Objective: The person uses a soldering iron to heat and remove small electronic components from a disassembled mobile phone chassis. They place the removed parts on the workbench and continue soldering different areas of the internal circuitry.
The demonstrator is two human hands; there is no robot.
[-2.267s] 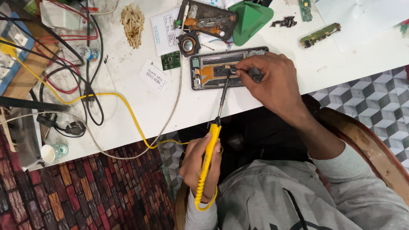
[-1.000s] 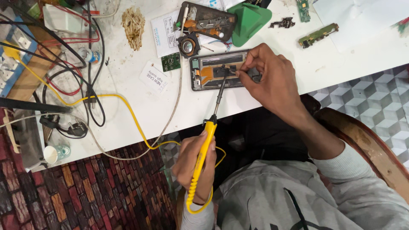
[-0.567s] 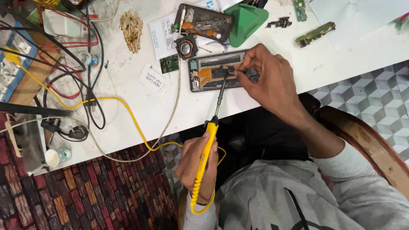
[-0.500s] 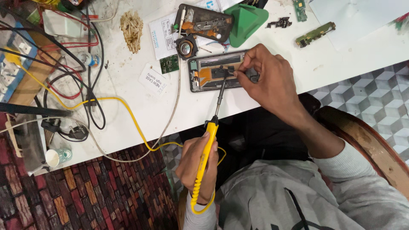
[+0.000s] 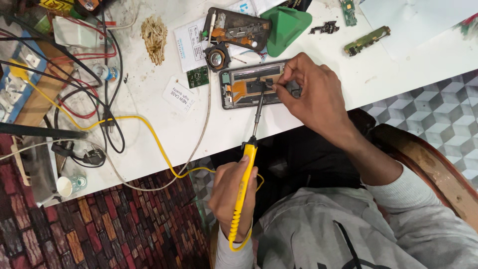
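At the far left of the white tabletop (image 5: 149, 144), well away from the opened phone (image 5: 249, 90), a tangle of black and red cables (image 5: 94, 89) crosses a blue block (image 5: 17, 84), and a small white cup (image 5: 69, 185) stands near the tabletop's near edge. A yellow cord (image 5: 144, 132) runs from this clutter toward the phone and drops over the edge. Left of the phone and farther back lies a clump of tan fibrous material (image 5: 153, 32); nearer the phone sit a white printed label (image 5: 180, 94) and a small green circuit board (image 5: 198, 76). Just behind the phone's left end is a round black part (image 5: 217, 58), and behind that a second dismantled phone body (image 5: 238, 29) rests on a paper sheet. The opened phone lies flat, close to the near edge, its orange flex strip exposed. The soldering iron (image 5: 245, 184), yellow-handled, points up from below, its metal tip meeting the phone's interior. The left hand (image 5: 231, 192) is closed around the iron's handle, below the tabletop edge. The right hand (image 5: 311, 94) rests over the phone's right end, fingertips pinched narrowly on a small part inside it; what they grip is too small to tell. Behind the phone's right end stands a green wedge-shaped object (image 5: 289, 25); farther right lie small green circuit strips (image 5: 366, 41).
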